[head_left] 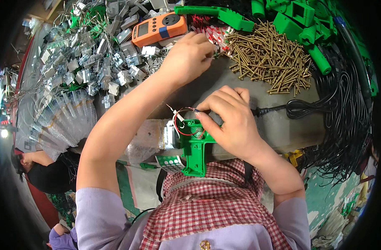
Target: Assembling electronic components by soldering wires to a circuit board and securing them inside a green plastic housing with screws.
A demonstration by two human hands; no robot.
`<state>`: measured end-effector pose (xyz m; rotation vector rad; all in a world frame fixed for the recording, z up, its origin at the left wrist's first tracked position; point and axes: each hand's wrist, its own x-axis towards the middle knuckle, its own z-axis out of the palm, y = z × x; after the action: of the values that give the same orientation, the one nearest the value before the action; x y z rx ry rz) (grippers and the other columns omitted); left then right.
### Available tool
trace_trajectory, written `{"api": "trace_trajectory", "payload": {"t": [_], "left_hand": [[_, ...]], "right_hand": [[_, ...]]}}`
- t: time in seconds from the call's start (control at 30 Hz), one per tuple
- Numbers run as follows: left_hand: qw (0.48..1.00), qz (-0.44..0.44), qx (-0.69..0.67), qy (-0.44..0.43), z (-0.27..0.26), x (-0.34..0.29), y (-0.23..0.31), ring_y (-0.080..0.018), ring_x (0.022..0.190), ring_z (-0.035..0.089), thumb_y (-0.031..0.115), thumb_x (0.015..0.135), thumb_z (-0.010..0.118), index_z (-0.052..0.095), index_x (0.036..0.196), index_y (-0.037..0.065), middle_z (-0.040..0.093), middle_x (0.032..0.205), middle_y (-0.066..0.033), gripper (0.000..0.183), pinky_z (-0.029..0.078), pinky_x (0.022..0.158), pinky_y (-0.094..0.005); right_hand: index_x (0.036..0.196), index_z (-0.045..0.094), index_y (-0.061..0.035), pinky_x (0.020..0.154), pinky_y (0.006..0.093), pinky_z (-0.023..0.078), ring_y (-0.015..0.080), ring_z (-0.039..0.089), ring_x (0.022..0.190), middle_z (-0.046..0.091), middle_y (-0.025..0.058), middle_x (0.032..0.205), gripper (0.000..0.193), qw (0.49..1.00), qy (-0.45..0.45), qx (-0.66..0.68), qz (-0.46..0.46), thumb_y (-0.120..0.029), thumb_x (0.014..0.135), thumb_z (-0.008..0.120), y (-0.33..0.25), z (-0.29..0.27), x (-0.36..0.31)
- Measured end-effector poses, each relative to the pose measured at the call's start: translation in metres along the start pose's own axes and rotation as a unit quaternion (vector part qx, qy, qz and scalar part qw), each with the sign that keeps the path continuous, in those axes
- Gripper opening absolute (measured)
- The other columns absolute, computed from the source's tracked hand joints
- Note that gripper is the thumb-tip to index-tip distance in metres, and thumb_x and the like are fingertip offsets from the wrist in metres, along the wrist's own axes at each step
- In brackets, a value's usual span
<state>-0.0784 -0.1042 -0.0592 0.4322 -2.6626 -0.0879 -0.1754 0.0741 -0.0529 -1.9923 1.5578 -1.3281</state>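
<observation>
While the grey worktop point(277, 121) carries everything, its far left corner is buried under a wide heap of small metal parts point(94, 54) and wires. Black cables point(344, 125) hang in a thick bundle over the right edge, one running back toward the middle. At the far edge, right of centre, lies a pile of brass screws point(269, 58), with green plastic housings point(298, 21) crowded behind it. An orange meter point(159, 28) rests at the far edge, between the metal heap and the screws. At the near edge, in front of the person's checked apron, sits a green plastic handle shell point(196, 148) with a red wire point(178, 127) looped at its top. The right hand point(232, 121) grips that shell's upper end, fingers curled close around it. The left hand point(188, 56) reaches to the far edge, fingertips pinched narrow at a bunch of small red and white pieces point(211, 33) just beside the screws; what it holds I cannot tell.
</observation>
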Motion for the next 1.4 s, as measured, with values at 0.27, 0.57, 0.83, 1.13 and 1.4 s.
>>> {"api": "trace_trajectory", "payload": {"t": [0.27, 0.57, 0.83, 1.13, 1.4], "left_hand": [[0.836, -0.328, -0.435, -0.066, -0.085, -0.054, 0.048, -0.0104, 0.080, 0.063, 0.003, 0.086, 0.067, 0.063, 0.095, -0.002, 0.066, 0.089, -0.0056, 0.011, 0.053, 0.071, -0.0245], [0.798, -0.316, -0.501, -0.114, -0.097, -0.067, 0.044, -0.0098, 0.087, 0.060, -0.001, 0.083, 0.067, 0.060, 0.092, 0.000, 0.063, 0.094, -0.0045, 0.012, 0.050, 0.078, -0.0246], [0.790, -0.301, -0.527, -0.085, -0.094, -0.063, 0.052, -0.0095, 0.087, 0.058, -0.004, 0.081, 0.065, 0.057, 0.090, 0.000, 0.061, 0.093, -0.0038, 0.013, 0.049, 0.079, -0.0241], [0.952, -0.108, -0.265, -0.108, -0.094, -0.061, 0.073, -0.0189, 0.080, 0.064, -0.008, 0.070, 0.067, 0.062, 0.085, 0.001, 0.064, 0.087, -0.0075, 0.018, 0.052, 0.072, -0.0290], [0.965, -0.087, -0.234, -0.086, -0.084, -0.057, 0.086, -0.0208, 0.085, 0.063, -0.005, 0.071, 0.070, 0.066, 0.092, 0.003, 0.063, 0.086, -0.0075, 0.022, 0.051, 0.077, -0.0310]], "right_hand": [[0.081, 0.064, -0.0089, 0.081, 0.0353, 0.035, 0.0198, 0.058, 0.075, 0.061, 0.0023, 0.073, 0.014, 0.993, -0.038, 0.059, 0.096, -0.022, 0.083, 0.068, 0.001, -0.008, 0.001], [0.079, 0.064, -0.0033, 0.070, 0.0353, 0.042, 0.0216, 0.058, 0.066, 0.061, 0.0072, 0.070, 0.017, 0.979, -0.050, 0.128, 0.150, -0.019, 0.082, 0.069, -0.008, -0.008, 0.005], [0.080, 0.065, -0.0015, 0.062, 0.0347, 0.044, 0.0215, 0.058, 0.062, 0.061, 0.0106, 0.069, 0.016, 0.975, -0.054, 0.141, 0.164, -0.017, 0.082, 0.069, -0.007, -0.009, 0.006], [0.084, 0.063, 0.0022, 0.068, 0.0342, 0.045, 0.0253, 0.060, 0.071, 0.063, 0.0109, 0.077, 0.022, 0.959, -0.117, 0.179, 0.184, -0.018, 0.080, 0.072, -0.001, -0.015, 0.004], [0.081, 0.065, -0.0042, 0.081, 0.0364, 0.034, 0.0238, 0.056, 0.085, 0.062, 0.0044, 0.080, 0.019, 0.989, -0.116, 0.015, 0.094, -0.021, 0.075, 0.073, 0.005, -0.019, -0.002]]}}
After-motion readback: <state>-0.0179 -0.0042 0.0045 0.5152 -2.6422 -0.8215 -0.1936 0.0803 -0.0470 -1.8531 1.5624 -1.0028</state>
